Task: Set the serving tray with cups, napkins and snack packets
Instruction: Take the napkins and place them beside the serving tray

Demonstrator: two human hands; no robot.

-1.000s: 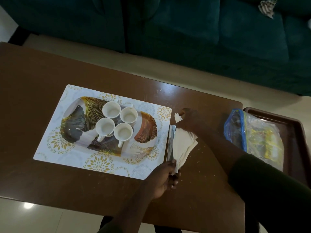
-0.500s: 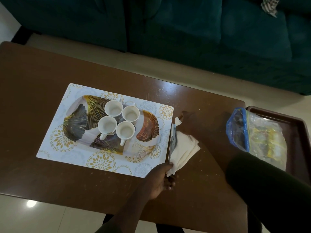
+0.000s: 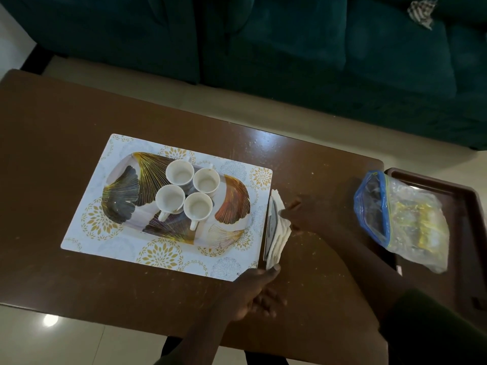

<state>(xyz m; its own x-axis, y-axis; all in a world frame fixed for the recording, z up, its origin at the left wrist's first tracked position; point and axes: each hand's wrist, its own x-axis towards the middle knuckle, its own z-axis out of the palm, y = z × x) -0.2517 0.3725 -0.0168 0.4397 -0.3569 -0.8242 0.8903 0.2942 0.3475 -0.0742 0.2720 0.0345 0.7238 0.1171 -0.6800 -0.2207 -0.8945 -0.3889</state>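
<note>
A serving tray (image 3: 229,206) with a gold leaf pattern lies on a white placemat (image 3: 158,255). Several white cups (image 3: 180,173) stand empty in its middle. Just right of the placemat, white napkins (image 3: 279,239) lean against a thin metal napkin holder (image 3: 271,219). My left hand (image 3: 253,293) is at the near end, thumb on the napkins and holder. My right hand (image 3: 313,214) presses its fingertips on the napkins' right side. A clear zip bag of snack packets (image 3: 411,222) lies to the right.
The brown table (image 3: 52,154) carries everything. The snack bag rests on a dark brown tray (image 3: 467,206) at the table's right edge. A teal sofa (image 3: 290,48) runs along the far side, across a strip of pale floor.
The napkins, spread out flat before, are now gathered narrow against the holder. My right hand slid from their far corner down to their right side. My left hand stayed at the near end.
</note>
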